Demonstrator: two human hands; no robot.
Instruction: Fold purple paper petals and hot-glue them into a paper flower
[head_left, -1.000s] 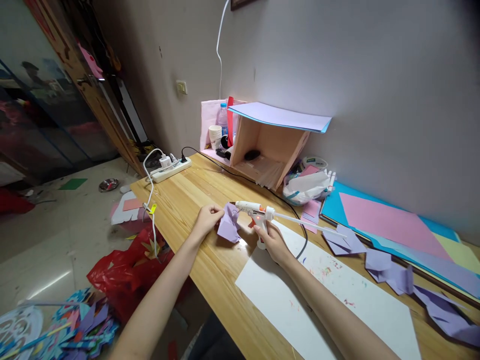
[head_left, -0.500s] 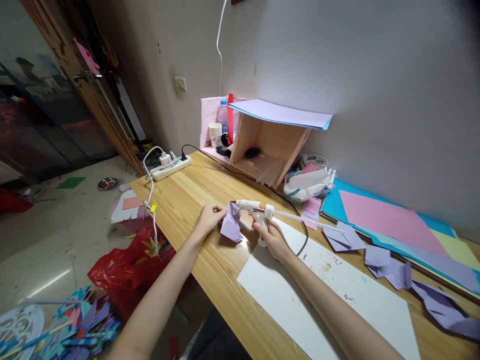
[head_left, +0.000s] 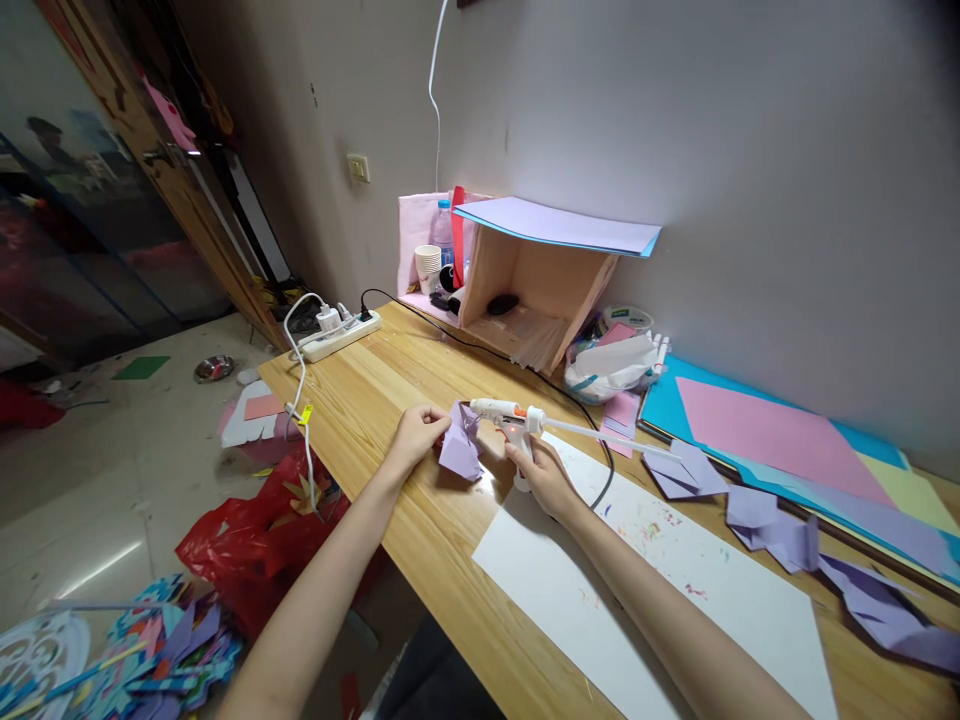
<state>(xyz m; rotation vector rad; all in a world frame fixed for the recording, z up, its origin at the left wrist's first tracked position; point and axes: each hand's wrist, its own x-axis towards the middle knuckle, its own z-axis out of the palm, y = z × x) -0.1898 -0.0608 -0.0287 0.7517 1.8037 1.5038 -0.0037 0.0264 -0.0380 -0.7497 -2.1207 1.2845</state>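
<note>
Pinched in my left hand [head_left: 418, 435] is a folded piece of purple paper [head_left: 460, 450], held just above the wooden table. My right hand [head_left: 544, 475] is wrapped round the handle of a white hot glue gun [head_left: 512, 418]. Its nozzle points left and meets the upper part of the purple paper; whether it touches I cannot tell. A long glue stick [head_left: 600, 435] juts out of the gun's back to the right. Below my right forearm lies a white sheet [head_left: 547, 590] with paint specks.
Folded purple papers [head_left: 780, 525] lie along the right, beside stacked coloured sheets [head_left: 772, 425]. At the back stand an open box [head_left: 540, 285], paper cups [head_left: 428, 268] and a plastic bag [head_left: 611, 365]. A power strip [head_left: 341, 335] sits at the left edge; a black cord [head_left: 480, 345] crosses the table.
Both hands, the glue gun and the purple paper keep nearly the same places. The whole view has shifted very slightly.
</note>
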